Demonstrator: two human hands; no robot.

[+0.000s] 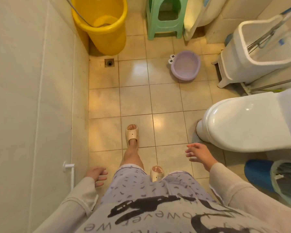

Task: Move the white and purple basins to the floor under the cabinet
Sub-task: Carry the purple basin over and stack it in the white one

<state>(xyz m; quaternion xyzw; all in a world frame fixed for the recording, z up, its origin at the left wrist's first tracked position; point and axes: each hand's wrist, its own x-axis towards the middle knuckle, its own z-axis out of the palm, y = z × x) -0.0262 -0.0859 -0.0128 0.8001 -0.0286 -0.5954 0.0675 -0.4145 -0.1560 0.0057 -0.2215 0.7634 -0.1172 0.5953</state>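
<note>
A small purple basin point(186, 65) with two cartoon eyes on its rim sits upright on the tiled floor, far ahead and a little right. A tall white basin point(260, 47) leans on its side against the right wall, just right of the purple one. My left hand point(97, 175) hangs by my left thigh with its fingers loosely apart and nothing in it. My right hand point(199, 154) reaches forward above the floor, fingers spread, holding nothing. Both hands are far from the basins. No cabinet is in view.
A yellow bucket point(101, 24) stands at the far left wall by a floor drain point(109, 62). A green plastic stool point(165, 17) is at the back. A white toilet point(245, 120) fills the right side; a blue bin point(272, 179) stands nearer me. Tiled wall on the left.
</note>
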